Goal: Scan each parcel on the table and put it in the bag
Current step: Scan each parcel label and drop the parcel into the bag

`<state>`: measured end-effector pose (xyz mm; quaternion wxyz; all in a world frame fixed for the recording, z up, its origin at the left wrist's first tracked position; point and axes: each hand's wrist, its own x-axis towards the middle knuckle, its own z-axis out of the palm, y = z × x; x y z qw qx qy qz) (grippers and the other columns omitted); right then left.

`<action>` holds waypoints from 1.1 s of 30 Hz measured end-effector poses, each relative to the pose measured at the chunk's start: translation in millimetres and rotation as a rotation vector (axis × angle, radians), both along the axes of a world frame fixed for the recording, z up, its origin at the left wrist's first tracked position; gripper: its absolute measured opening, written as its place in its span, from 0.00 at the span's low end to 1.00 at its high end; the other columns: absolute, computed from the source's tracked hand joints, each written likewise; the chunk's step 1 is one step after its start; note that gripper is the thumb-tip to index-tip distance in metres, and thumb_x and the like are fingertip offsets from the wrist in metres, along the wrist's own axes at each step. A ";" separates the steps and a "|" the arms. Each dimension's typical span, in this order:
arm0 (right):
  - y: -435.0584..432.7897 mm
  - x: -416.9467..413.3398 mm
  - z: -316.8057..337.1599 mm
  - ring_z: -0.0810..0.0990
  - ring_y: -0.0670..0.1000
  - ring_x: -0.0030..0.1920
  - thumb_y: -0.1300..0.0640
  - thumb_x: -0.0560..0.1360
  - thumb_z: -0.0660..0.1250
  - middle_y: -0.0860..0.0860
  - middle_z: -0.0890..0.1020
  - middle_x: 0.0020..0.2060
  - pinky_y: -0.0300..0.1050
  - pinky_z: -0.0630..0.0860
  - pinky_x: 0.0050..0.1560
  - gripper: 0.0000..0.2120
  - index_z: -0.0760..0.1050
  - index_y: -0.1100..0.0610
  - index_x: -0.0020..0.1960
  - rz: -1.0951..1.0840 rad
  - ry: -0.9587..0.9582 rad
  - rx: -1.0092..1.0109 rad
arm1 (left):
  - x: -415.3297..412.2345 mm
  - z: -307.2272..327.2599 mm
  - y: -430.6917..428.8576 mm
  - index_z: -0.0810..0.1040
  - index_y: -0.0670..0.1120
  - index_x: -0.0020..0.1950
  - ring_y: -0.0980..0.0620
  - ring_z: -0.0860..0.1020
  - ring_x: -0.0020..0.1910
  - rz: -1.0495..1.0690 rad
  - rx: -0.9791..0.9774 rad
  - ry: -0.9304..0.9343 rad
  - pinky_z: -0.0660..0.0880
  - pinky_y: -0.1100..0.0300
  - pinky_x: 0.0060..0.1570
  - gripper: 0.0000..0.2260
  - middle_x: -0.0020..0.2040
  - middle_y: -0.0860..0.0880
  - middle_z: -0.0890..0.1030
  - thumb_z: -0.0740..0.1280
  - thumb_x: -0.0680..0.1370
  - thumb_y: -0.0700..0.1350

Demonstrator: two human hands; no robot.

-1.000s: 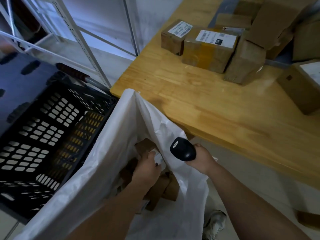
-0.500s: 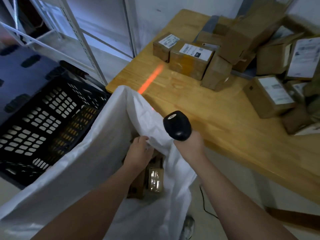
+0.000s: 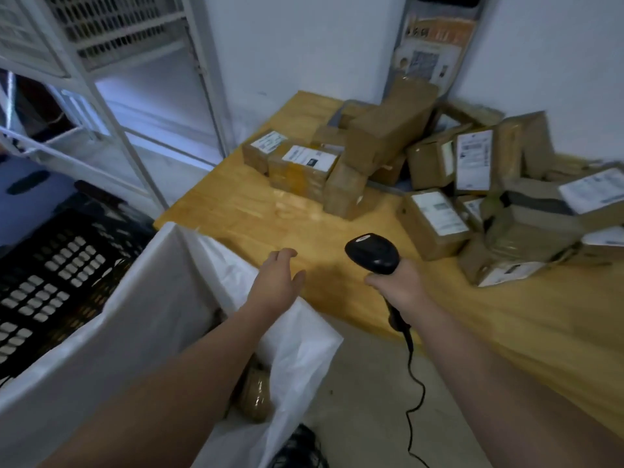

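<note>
We reckon the job far from done: one parcel point(image 3: 255, 398) shows inside the white bag point(image 3: 135, 315), a heap of parcels point(image 3: 435, 221) waits on the worktop point(image 3: 250, 214), our left hand point(image 3: 275, 282) reaches forward empty with fingers relaxed, and our right hand point(image 3: 398, 287) grips the scanner point(image 3: 373, 253).

white plastic bag point(image 3: 141, 319): inside mostly hidden by its own wall and the left forearm point(image 3: 202, 359), one brown taped parcel point(image 3: 255, 396) half showing. black handheld scanner point(image 3: 371, 253): grip buried in right hand point(image 3: 400, 288), black cable point(image 3: 413, 393) runs off bottom edge. white labels point(image 3: 435, 214) on brown cardboard boxes point(image 3: 439, 247) too blurred to read; pile cut by right edge. black perforated crate point(image 3: 50, 282) cut by left edge. dark object point(image 3: 297, 447) at bottom edge, can't tell what.
</note>
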<state>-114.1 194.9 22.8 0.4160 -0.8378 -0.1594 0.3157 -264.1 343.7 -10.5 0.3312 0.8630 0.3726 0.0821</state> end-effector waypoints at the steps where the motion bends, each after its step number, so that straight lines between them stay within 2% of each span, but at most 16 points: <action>1: -3.7 12.5 5.7 0.73 0.53 0.33 0.67 0.70 0.72 0.54 0.74 0.31 0.44 0.67 0.34 0.09 0.73 0.60 0.36 -0.027 -0.013 0.013 | 15.1 6.1 -0.4 0.66 0.43 0.72 0.44 0.72 0.63 -0.017 0.006 -0.016 0.69 0.56 0.59 0.21 0.69 0.43 0.68 0.63 0.81 0.47; 5: -2.9 57.2 23.8 0.74 0.55 0.35 0.65 0.70 0.72 0.58 0.75 0.33 0.45 0.69 0.36 0.07 0.74 0.61 0.37 -0.117 -0.027 0.072 | 73.2 24.2 11.7 0.65 0.44 0.73 0.45 0.73 0.62 -0.070 0.028 -0.051 0.69 0.58 0.55 0.22 0.69 0.44 0.68 0.63 0.81 0.49; 9: 24.7 95.6 36.2 0.76 0.56 0.36 0.63 0.70 0.72 0.58 0.76 0.33 0.49 0.71 0.39 0.05 0.77 0.64 0.41 -0.169 -0.034 0.135 | 127.3 34.7 40.7 0.64 0.44 0.73 0.46 0.69 0.67 -0.093 0.036 -0.098 0.67 0.58 0.60 0.25 0.69 0.45 0.68 0.64 0.80 0.51; 11: 42.4 115.1 42.9 0.75 0.55 0.35 0.61 0.70 0.72 0.56 0.76 0.31 0.49 0.71 0.40 0.06 0.76 0.62 0.37 -0.226 -0.054 0.173 | 153.0 42.2 59.0 0.62 0.44 0.74 0.46 0.66 0.69 -0.098 0.024 -0.125 0.67 0.56 0.63 0.29 0.70 0.45 0.66 0.66 0.78 0.54; 13: 57.5 133.6 49.0 0.76 0.53 0.33 0.61 0.71 0.73 0.55 0.76 0.30 0.47 0.71 0.38 0.08 0.76 0.60 0.37 -0.295 -0.063 0.226 | 177.6 51.8 77.2 0.59 0.44 0.76 0.46 0.64 0.71 -0.085 0.001 -0.153 0.65 0.55 0.65 0.34 0.72 0.45 0.63 0.67 0.77 0.57; 15: 70.4 150.3 53.2 0.77 0.53 0.34 0.59 0.72 0.73 0.55 0.78 0.31 0.46 0.73 0.37 0.06 0.77 0.61 0.40 -0.340 -0.069 0.286 | 203.1 61.0 94.1 0.53 0.44 0.77 0.45 0.60 0.73 -0.073 0.000 -0.162 0.63 0.53 0.68 0.41 0.74 0.43 0.59 0.69 0.74 0.60; 18: 87.3 170.4 53.6 0.82 0.53 0.40 0.58 0.72 0.73 0.55 0.83 0.38 0.47 0.78 0.43 0.08 0.80 0.60 0.49 -0.398 -0.078 0.337 | 243.4 71.1 116.3 0.44 0.46 0.79 0.42 0.52 0.77 -0.072 0.025 -0.121 0.57 0.46 0.73 0.52 0.77 0.43 0.51 0.70 0.69 0.67; 21: 95.5 185.7 49.8 0.83 0.53 0.42 0.59 0.73 0.72 0.57 0.83 0.41 0.46 0.80 0.44 0.11 0.79 0.61 0.54 -0.446 0.006 0.390 | 279.5 82.3 130.6 0.40 0.50 0.79 0.39 0.47 0.77 -0.121 0.090 -0.014 0.53 0.43 0.74 0.54 0.78 0.41 0.47 0.69 0.66 0.70; 23: 93.9 191.8 49.7 0.82 0.52 0.42 0.59 0.73 0.72 0.56 0.83 0.43 0.43 0.78 0.40 0.13 0.77 0.60 0.57 -0.454 0.063 0.417 | 297.5 88.3 135.3 0.42 0.51 0.79 0.37 0.51 0.76 -0.181 0.146 0.068 0.56 0.43 0.72 0.53 0.77 0.39 0.50 0.68 0.67 0.70; 25: 88.8 197.5 49.4 0.81 0.50 0.41 0.61 0.74 0.72 0.55 0.81 0.44 0.41 0.77 0.39 0.15 0.74 0.57 0.58 -0.452 0.084 0.441 | 308.5 89.8 138.1 0.46 0.51 0.79 0.36 0.61 0.71 -0.250 0.185 0.134 0.64 0.43 0.68 0.48 0.74 0.38 0.59 0.68 0.69 0.68; 27: 81.5 201.5 50.1 0.81 0.51 0.42 0.62 0.73 0.72 0.55 0.80 0.44 0.41 0.78 0.40 0.16 0.73 0.56 0.59 -0.442 0.101 0.475 | 312.8 88.2 141.5 0.52 0.51 0.78 0.38 0.68 0.66 -0.252 0.189 0.105 0.70 0.45 0.64 0.42 0.69 0.39 0.65 0.68 0.71 0.64; 29: 73.7 204.8 49.8 0.81 0.53 0.44 0.63 0.72 0.73 0.56 0.80 0.44 0.43 0.80 0.43 0.18 0.73 0.56 0.60 -0.450 0.120 0.524 | 310.2 89.3 144.3 0.59 0.52 0.76 0.40 0.71 0.63 -0.149 0.020 -0.064 0.72 0.46 0.62 0.36 0.67 0.42 0.68 0.67 0.72 0.62; 31: 66.6 209.0 49.1 0.82 0.54 0.47 0.62 0.72 0.74 0.57 0.81 0.47 0.45 0.81 0.46 0.21 0.72 0.57 0.63 -0.486 0.152 0.607 | 300.4 92.9 140.8 0.64 0.53 0.73 0.45 0.73 0.62 -0.041 -0.342 -0.317 0.73 0.46 0.61 0.30 0.67 0.46 0.71 0.66 0.75 0.60; 33: 60.4 211.4 52.1 0.82 0.53 0.49 0.57 0.69 0.77 0.56 0.80 0.48 0.47 0.81 0.46 0.26 0.72 0.60 0.64 -0.512 0.216 0.731 | 286.9 96.9 130.8 0.68 0.53 0.70 0.49 0.75 0.60 0.017 -0.693 -0.472 0.74 0.47 0.61 0.22 0.65 0.48 0.74 0.65 0.77 0.57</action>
